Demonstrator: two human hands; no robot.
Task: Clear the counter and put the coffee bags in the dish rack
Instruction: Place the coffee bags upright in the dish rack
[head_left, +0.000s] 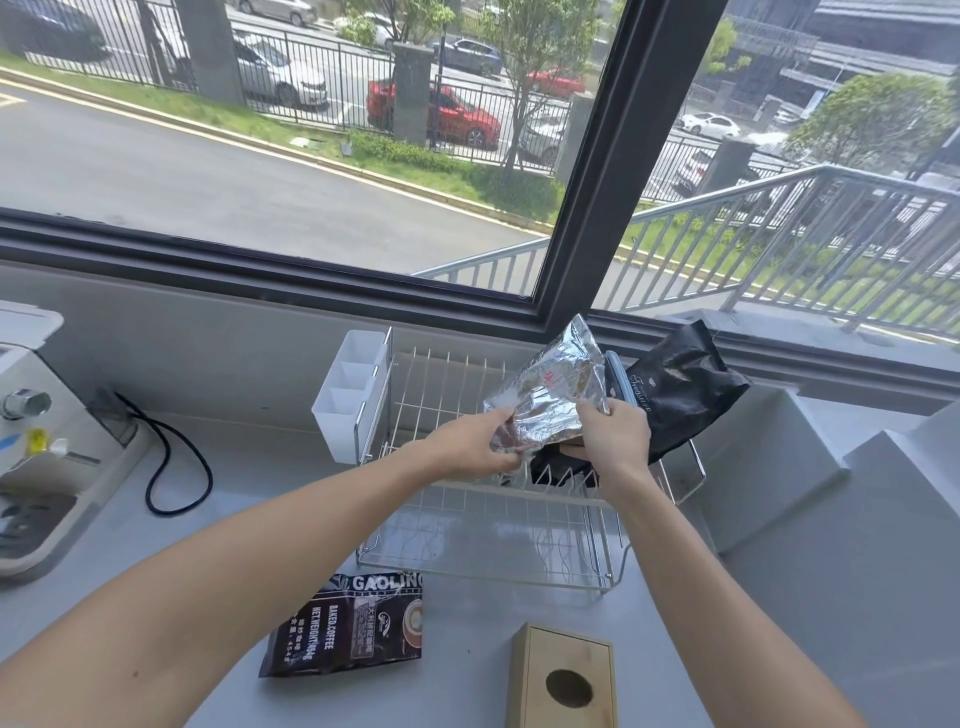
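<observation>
A crinkled silver foil coffee bag (556, 384) is held tilted above the white wire dish rack (467, 525). My left hand (475, 444) grips its lower left end and my right hand (615, 434) grips its lower right edge. A black coffee bag (680, 392) leans at the rack's right end, behind my right hand. Something dark (556, 470) sits low in the rack under the foil bag, mostly hidden. Another black coffee bag with printed lettering (348, 631) lies flat on the counter in front of the rack.
A white cutlery holder (350, 395) hangs on the rack's left side. A wooden box with a round hole (563, 680) stands near the front edge. A grey appliance (41, 441) with a black cable (166, 467) sits at the left. A recessed sink (769, 467) lies right of the rack.
</observation>
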